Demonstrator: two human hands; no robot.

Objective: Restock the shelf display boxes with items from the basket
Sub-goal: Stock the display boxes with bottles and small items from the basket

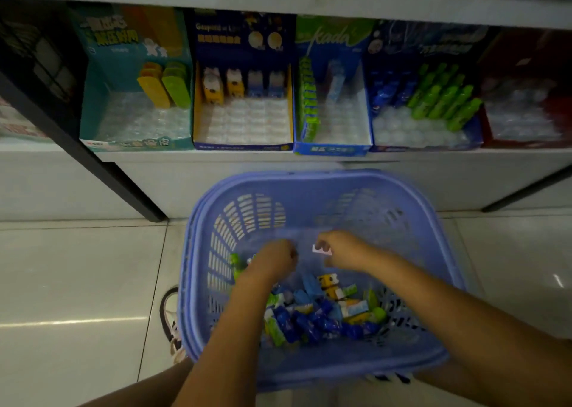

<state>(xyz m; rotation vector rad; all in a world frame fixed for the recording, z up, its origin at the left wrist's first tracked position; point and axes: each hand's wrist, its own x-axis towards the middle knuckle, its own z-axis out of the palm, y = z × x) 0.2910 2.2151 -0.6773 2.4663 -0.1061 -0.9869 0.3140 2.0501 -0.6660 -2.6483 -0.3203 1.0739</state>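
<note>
The basket (309,180), a light blue slotted plastic type, stands on the tiled floor (77,267) directly in front of the shelf (185,158), below its front edge. Loose items (322,310) in blue, green, yellow and white wrappers are heaped against the near wall of the basket. Both hands are inside the basket, above the far edge of the heap. The left hand (274,259) has its fingers curled inward; motion blur prevents confirming whether they enclose an item. The right hand (340,250) pinches a small white item (322,249) between thumb and fingertips, clear of the heap. Five display boxes stand side by side along the shelf front edge. The teal box (93,106) at the left holds yellow and green pieces (164,87) at its rear right corner. The dark blue box (243,38) holds a rear row of yellow and blue pieces (244,84). The blue-green box (331,149) has a green row (308,96) along its left wall. The fourth box (427,47) contains blue pieces (390,90) and green tubes (442,103). The red box (526,53) occupies the right end. A shoe (171,320) rests on the floor beside the left wall of the basket.
</note>
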